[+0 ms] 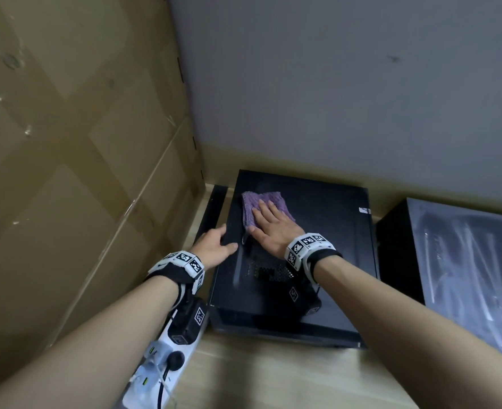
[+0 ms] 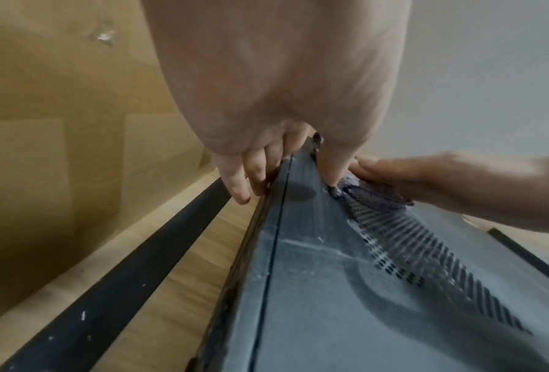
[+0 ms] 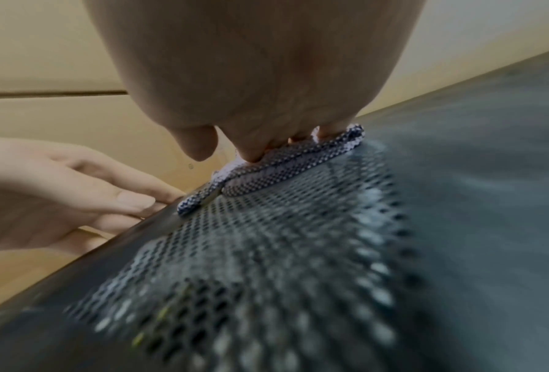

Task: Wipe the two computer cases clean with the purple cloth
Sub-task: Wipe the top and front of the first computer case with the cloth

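Observation:
A black computer case (image 1: 317, 231) lies flat on the wooden floor, with a perforated vent (image 1: 273, 271) near my wrists. The purple knitted cloth (image 1: 261, 202) lies on the case's far left part. My right hand (image 1: 266, 215) presses flat on the cloth with straight fingers; the right wrist view shows the hand (image 3: 260, 146) bearing down on the crumpled cloth (image 3: 286, 166) at the vent's far edge. My left hand (image 1: 223, 240) rests on the case's left edge, thumb on top and fingers (image 2: 244, 181) down the side. A second black case (image 1: 465, 261), streaked with dust, lies to the right.
A tall cardboard box (image 1: 81, 172) stands close on the left and a grey wall (image 1: 332, 84) behind. A black panel (image 1: 211, 208) lies on the floor between box and case. A white power strip (image 1: 161, 358) with plugs sits under my left forearm.

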Tool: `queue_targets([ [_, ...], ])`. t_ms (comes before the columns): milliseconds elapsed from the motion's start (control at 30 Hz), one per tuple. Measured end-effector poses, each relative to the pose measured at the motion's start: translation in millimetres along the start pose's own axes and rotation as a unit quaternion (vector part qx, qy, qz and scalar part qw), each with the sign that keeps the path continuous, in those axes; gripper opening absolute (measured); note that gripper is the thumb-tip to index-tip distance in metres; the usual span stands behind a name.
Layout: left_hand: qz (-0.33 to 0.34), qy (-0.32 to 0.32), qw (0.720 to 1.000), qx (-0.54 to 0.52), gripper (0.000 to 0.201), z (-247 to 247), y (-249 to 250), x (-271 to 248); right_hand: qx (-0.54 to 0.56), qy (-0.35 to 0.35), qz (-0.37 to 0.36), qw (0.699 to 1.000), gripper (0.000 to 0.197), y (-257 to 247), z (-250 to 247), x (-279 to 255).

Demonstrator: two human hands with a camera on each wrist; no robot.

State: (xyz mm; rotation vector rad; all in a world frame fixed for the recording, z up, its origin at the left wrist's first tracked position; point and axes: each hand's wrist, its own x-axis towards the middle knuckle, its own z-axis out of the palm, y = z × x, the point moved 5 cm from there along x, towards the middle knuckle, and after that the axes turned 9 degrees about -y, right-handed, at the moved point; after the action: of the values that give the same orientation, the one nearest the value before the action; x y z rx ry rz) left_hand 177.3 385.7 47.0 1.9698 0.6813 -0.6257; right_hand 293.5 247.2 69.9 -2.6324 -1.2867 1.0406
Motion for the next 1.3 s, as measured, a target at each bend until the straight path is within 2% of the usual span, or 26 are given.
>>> queue_targets([
  [133, -0.038, -0.030, 0.992, 0.115, 0.097, 6, 18, -17, 0.009, 0.014, 0.025, 1.000, 0.067, 24, 10, -30],
  [267, -0.052, -0.037, 0.968, 0.242, 0.108, 13, 33, -26, 0.027, 0.015, 0.053, 0.998, 0.067, 49, 18, -56],
  [433, 0.010, -0.018, 0.941, 0.339, 0.114, 14, 45, -21, 0.032, 0.016, 0.081, 0.996, 0.066, 71, 23, -82],
  [600, 0.049, -0.025, 0.890, 0.453, 0.134, 8, 62, -9, 0.040, 0.004, 0.106, 0.994, 0.064, 78, 15, -76],
  [833, 0.053, -0.047, 0.892, 0.447, 0.141, 4, 55, 10, 0.058, 0.001, 0.123, 0.991, 0.066, 79, -7, -35],
  [1133, 0.090, -0.036, 0.907, 0.410, 0.139, 5, 50, 11, 0.005, 0.005, 0.105, 0.994, 0.066, 55, -45, 52],
  [1300, 0.078, -0.038, 0.905, 0.416, 0.138, 6, 56, 9, -0.006, 0.027, 0.086, 0.996, 0.065, 45, -52, 59],
])
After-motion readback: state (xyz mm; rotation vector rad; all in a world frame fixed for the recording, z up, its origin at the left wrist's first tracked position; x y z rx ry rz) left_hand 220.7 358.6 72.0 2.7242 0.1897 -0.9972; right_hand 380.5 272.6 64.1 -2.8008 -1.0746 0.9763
